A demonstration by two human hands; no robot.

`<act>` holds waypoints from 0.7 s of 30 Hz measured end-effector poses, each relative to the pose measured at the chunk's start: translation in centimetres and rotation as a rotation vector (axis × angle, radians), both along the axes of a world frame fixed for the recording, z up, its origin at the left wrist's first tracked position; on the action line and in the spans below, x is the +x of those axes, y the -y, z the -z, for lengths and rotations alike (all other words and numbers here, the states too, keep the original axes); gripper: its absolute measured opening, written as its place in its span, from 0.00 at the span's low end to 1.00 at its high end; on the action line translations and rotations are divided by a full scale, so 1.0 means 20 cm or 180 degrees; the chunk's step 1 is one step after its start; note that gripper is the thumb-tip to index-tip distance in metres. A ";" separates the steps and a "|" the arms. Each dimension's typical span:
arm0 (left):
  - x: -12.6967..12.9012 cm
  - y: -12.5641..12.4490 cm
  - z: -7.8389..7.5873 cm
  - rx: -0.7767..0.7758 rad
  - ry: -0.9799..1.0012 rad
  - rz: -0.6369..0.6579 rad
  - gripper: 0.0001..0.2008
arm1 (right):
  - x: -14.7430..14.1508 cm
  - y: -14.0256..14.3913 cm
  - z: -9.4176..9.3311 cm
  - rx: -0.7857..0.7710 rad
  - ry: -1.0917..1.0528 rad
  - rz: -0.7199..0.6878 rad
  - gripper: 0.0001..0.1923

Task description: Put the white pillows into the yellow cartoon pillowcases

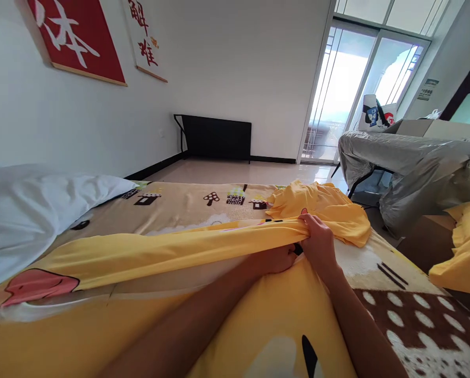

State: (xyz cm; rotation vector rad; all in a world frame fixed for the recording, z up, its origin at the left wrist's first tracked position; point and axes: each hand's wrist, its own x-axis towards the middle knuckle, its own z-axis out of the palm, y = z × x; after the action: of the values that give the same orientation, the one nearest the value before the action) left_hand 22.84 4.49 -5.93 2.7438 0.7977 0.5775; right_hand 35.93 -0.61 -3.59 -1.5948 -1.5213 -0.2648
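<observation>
Right of the frame's centre, the right hand (317,242) is clenched over the raised fold of a yellow duvet cover (148,252), its fingers curled down onto the fabric's top edge. The left hand (276,259) sits just beside it, touching the same fold from below and partly tucked under it; whether it is gripping the cloth or only pressing against it cannot be told. The cover stretches as a long yellow ridge from the left edge of the frame to the hands, and bunches into a crumpled heap (321,207) just beyond them. It lies on a bed sheet (188,202) printed with small cartoon figures. A white pillow (30,210) rests at the left edge, a yellow pillow (465,247) at the right edge. A silver-grey covered piece of furniture (412,163) stands at upper right, before the glass sliding doors (349,89).
</observation>
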 end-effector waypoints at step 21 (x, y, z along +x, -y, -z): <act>-0.24 0.12 -0.03 -0.0064 0.0359 -0.0739 0.22 | -0.03 0.07 -0.03 0.0298 -0.0562 -0.0311 0.19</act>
State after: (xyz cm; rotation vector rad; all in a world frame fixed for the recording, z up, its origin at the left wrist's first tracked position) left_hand 18.06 2.12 -5.35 2.5912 1.0952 0.7571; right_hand 35.23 -1.93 -2.96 -1.4273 -1.4249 -0.1350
